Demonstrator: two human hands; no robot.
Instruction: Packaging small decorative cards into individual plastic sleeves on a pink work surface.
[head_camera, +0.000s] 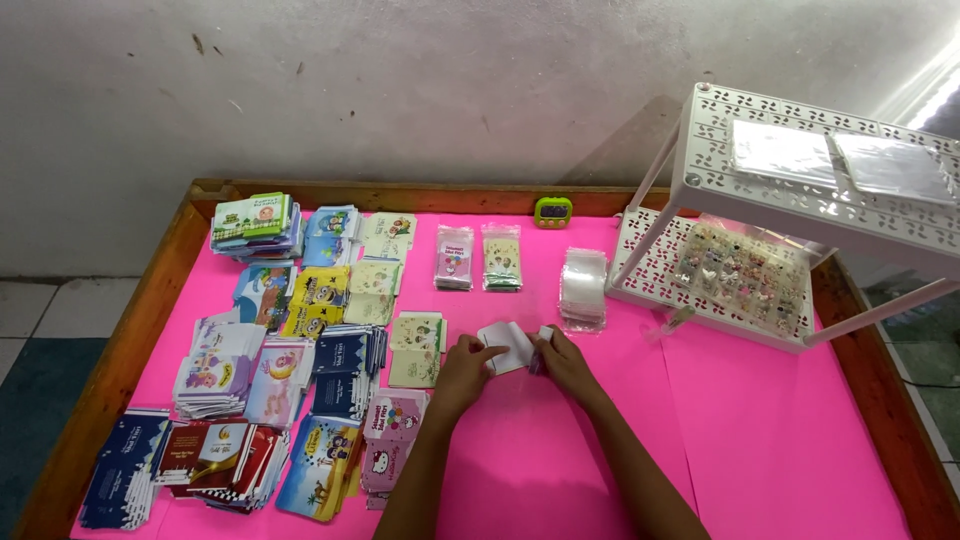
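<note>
White paper card (508, 346): frame centre, between both hands, long axis left-right.
Left hand (462, 372): pinching its left edge.
Right hand (562, 358): gripping right edge.

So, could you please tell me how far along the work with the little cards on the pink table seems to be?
Done: two filled stacks stand near the far edge by a pile of clear sleeves. In hand: the left hand and right hand hold one white card between them. Left: many printed card stacks cover the table's left side, apparently unpacked, so it looks early.
</note>
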